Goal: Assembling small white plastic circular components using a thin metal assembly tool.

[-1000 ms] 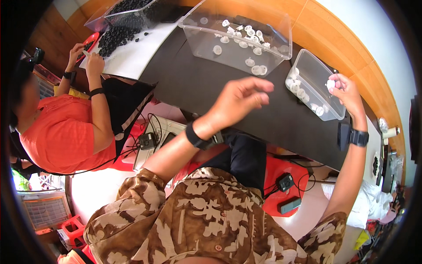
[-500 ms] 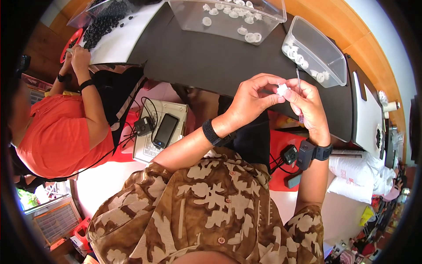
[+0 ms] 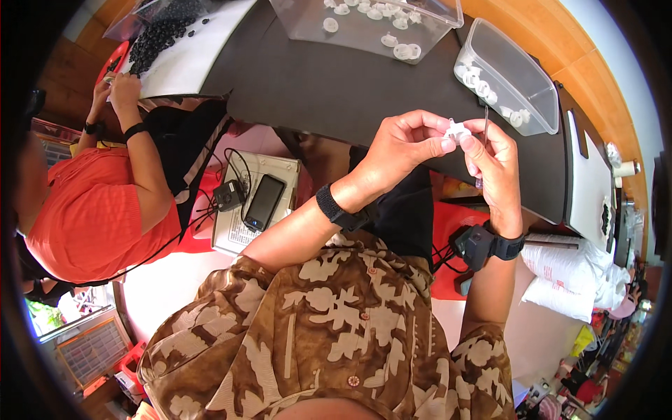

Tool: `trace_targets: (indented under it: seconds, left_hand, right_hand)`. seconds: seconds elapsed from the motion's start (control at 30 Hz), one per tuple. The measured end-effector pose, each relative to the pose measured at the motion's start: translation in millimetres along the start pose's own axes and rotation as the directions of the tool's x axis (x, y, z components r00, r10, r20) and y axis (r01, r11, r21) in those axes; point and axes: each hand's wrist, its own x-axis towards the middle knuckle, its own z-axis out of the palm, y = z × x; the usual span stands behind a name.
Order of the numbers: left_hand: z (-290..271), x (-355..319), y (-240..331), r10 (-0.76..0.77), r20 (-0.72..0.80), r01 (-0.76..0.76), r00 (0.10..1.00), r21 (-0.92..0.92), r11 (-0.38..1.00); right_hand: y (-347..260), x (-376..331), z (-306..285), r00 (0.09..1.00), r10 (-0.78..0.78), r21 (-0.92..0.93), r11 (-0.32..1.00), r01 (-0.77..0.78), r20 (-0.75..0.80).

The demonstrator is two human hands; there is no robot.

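Between my two hands, over the near edge of the dark table, is a small white plastic part (image 3: 458, 131). The thumb and fingers of my left hand (image 3: 406, 145) pinch it from the left. My right hand (image 3: 494, 164) grips its other side with the thumb, and a thin rod-like tool (image 3: 486, 120) with a clear handle is tucked in the same hand. The tool's tip points up, away from me. Beyond my right hand stands a clear plastic box (image 3: 514, 80) with several white plastic parts in it.
A larger clear bin (image 3: 301, 24) with white parts stands at the table's (image 3: 280, 91) far side. At left, a person in a red shirt (image 3: 105, 217) works by a white board (image 3: 189, 59) with black pieces. A phone (image 3: 264, 201) lies on a box between us. White sacks (image 3: 567, 273) lie at right.
My hands have shifted slightly right, and the white part has turned, showing a more rounded side. My right wrist has rotated a little. Both hands keep their grip.
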Motion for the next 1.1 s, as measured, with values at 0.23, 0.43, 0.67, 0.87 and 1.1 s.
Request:
trace_targets:
  seconds: [0.23,0.43,0.67,0.87,1.1]
  left_hand:
    - [-4,-1,6,0.024,-0.028,-0.019,0.999,0.180,0.984]
    - [-1,-4,-1,0.026,-0.074,-0.014,0.997,0.155,0.988]
    - [-11,2,13,-0.185,-0.003,0.182,0.983,0.177,0.967]
    - [-8,-1,0,-0.161,-0.058,0.155,0.985,-0.093,0.983]
    - [-9,-4,1,-0.215,0.003,0.215,0.977,-0.016,0.976]
  right_hand:
    - [-18,11,-10,0.991,0.047,-0.225,0.974,-0.017,0.128]
    - [-25,16,-9,0.984,0.076,-0.330,0.944,-0.018,0.163]
    - [-38,27,-13,0.943,0.115,-0.591,0.801,0.099,0.314]
    - [-29,22,-9,0.971,0.144,-0.339,0.938,-0.072,0.192]
    - [-14,12,-8,0.994,0.058,-0.256,0.966,-0.032,0.094]
